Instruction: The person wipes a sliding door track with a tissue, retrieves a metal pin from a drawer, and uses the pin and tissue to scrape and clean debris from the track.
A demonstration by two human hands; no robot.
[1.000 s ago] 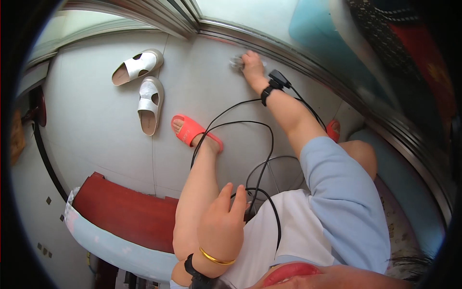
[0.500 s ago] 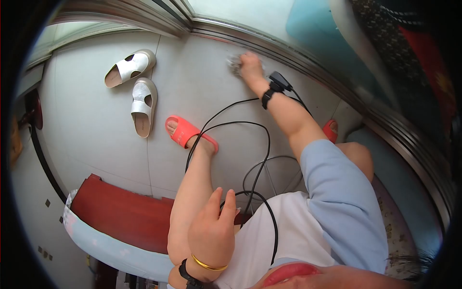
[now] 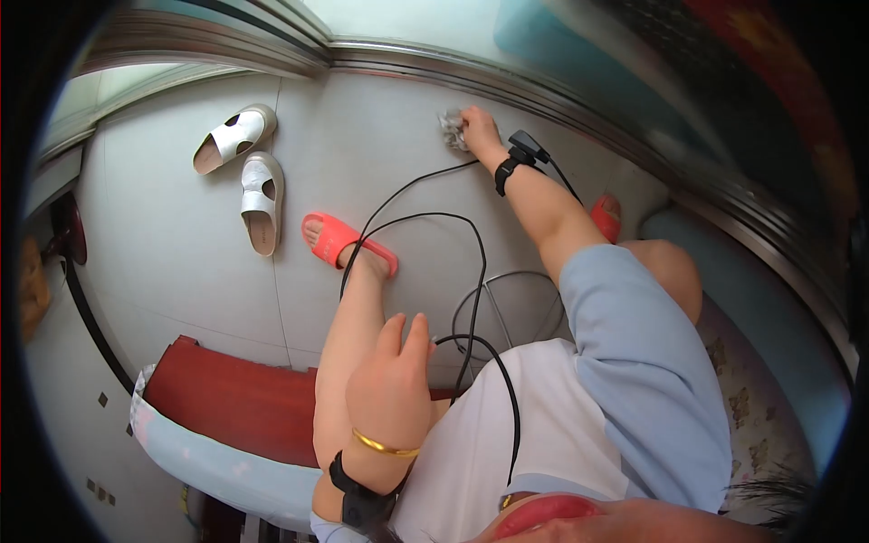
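Note:
My right hand (image 3: pixel 480 133) is stretched far out over the floor near the sliding-door track. Its fingers are closed on a small crumpled grey-white cloth (image 3: pixel 452 132), pressed low against the tiles; the weave is too blurred to make out. A black wrist strap with a cabled block sits on that forearm. My left hand (image 3: pixel 389 389) hovers above my left leg, holding nothing, with two fingers stretched out and apart; the other fingers are partly hidden. It wears a gold bangle (image 3: pixel 385 443) and a black wristband (image 3: pixel 356 493).
White slip-on shoes (image 3: pixel 262 204) stand on the tiled floor to the left. Black cables (image 3: pixel 478 271) loop across my lap and over my foot in a red slipper (image 3: pixel 339 242). A metal door track (image 3: pixel 434 77) borders the floor. A dark red bench top (image 3: pixel 235 394) lies lower left.
My right hand and the cloth have shifted slightly away from the door track. My left hand has risen a little in the view. The whole view has shifted slightly.

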